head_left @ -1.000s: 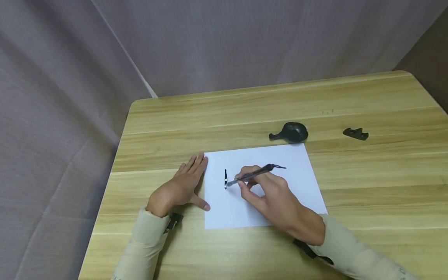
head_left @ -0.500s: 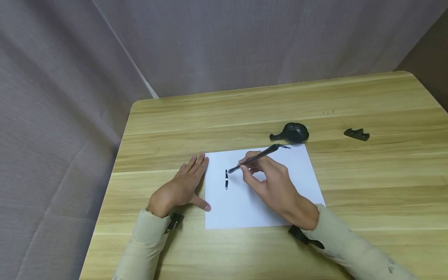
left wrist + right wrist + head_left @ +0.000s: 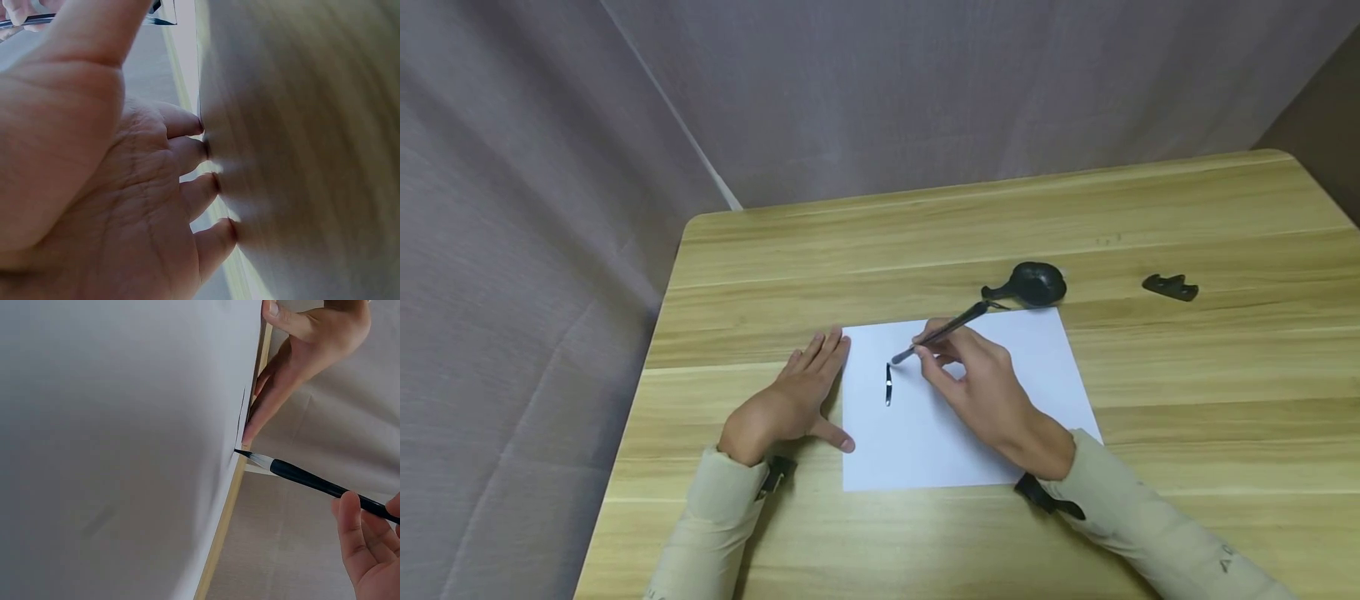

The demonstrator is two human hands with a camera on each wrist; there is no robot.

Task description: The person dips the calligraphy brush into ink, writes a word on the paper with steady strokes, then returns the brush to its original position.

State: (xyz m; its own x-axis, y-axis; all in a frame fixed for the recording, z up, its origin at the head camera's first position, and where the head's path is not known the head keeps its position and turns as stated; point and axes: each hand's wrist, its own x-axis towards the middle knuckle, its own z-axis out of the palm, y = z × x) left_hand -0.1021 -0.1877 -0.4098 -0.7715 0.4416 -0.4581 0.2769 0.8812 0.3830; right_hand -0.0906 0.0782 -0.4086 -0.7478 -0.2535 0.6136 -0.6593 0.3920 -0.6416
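My right hand [image 3: 981, 387] pinches a dark-handled ink brush [image 3: 951, 327] in the head view. Its black-tipped bristles meet the white paper [image 3: 970, 450] at the top of a short vertical black ink stroke [image 3: 888, 390]. In the right wrist view the brush [image 3: 306, 477] slants down to the sheet, with dark bristles at the point and pale ones behind. Fingers spread, my left hand [image 3: 790, 408] rests along the paper's left edge, with fingertips and thumb tip at that edge. The left wrist view shows its palm [image 3: 125, 187] held above the table, fingertips down on the surface.
Just beyond the sheet's top edge lies a black gourd-shaped ink dish [image 3: 1036, 285]. Farther right on the wooden table [image 3: 1210, 383] is a small dark notched brush rest [image 3: 1171, 287]. A grey curtain [image 3: 925, 92] hangs behind the table.
The brush in my right hand has moved from the stroke's lower end up to its top. The stroke's upper part looks slightly altered. My left hand stays in place.
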